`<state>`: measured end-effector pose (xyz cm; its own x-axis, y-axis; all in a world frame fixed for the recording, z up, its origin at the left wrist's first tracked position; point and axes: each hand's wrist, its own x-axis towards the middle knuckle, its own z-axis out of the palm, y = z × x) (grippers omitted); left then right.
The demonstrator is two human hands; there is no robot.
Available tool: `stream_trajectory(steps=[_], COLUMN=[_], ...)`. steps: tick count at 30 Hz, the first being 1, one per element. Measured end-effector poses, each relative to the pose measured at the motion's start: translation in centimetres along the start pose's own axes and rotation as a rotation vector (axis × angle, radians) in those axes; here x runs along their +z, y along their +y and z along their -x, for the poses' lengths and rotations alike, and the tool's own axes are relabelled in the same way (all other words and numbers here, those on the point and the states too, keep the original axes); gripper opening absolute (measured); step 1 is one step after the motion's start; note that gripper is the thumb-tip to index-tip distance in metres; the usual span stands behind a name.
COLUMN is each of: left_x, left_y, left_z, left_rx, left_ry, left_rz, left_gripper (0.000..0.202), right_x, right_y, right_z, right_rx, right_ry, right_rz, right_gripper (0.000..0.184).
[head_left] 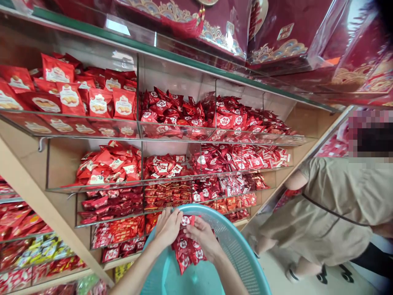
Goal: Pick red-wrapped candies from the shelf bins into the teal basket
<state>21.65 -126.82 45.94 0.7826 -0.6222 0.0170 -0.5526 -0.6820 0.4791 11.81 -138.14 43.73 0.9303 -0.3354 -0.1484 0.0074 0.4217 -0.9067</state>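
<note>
My left hand (167,226) and my right hand (204,237) are both closed around a bunch of small red snack packets (187,250) with white round labels. The bunch hangs over the inside of a teal plastic basket (242,254) at the bottom middle of the view. My left hand is at the basket's far rim, close to the lower shelf bins. My right hand grips the packets from the right side.
Clear-fronted shelf bins (184,135) full of red snack packets fill the wall ahead, with larger red bags (70,98) at upper left. Red gift boxes (276,37) lie on the top shelf. Another person in a beige top (334,205) stands close on the right.
</note>
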Motion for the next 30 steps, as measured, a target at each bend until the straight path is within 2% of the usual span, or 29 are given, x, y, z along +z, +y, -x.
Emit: stream_trajectory(steps=[4,8,21,27,30], left_x=[0.0,0.0,1.4,3.0,3.8], left_y=[0.0,0.2,0.8,2.0,2.8], left_z=[0.2,0.4,0.1,-1.1,-1.7], left_rx=[-0.005,-0.006,-0.063,-0.032,-0.014], left_ry=[0.008,0.016,0.037,0.031,0.016], left_rz=[0.0,0.014,0.053,0.07,0.068], left_gripper=[0.045,0.045,0.044,0.047,0.047], right_x=[-0.2,-0.5,-1.0,-3.5,-5.1], right_y=[-0.1,0.0,0.4,1.6,2.9], right_z=[-0.2,-0.3,0.0,-1.0,-1.6], right_rx=[0.062,0.039,-0.031,-0.015,-0.023], right_ry=[0.091,0.13,0.154,0.192,0.283], right_rz=[-0.081,-0.057,0.072,0.029,-0.025], right_gripper=[0.036,0.035,0.037,0.049,0.056])
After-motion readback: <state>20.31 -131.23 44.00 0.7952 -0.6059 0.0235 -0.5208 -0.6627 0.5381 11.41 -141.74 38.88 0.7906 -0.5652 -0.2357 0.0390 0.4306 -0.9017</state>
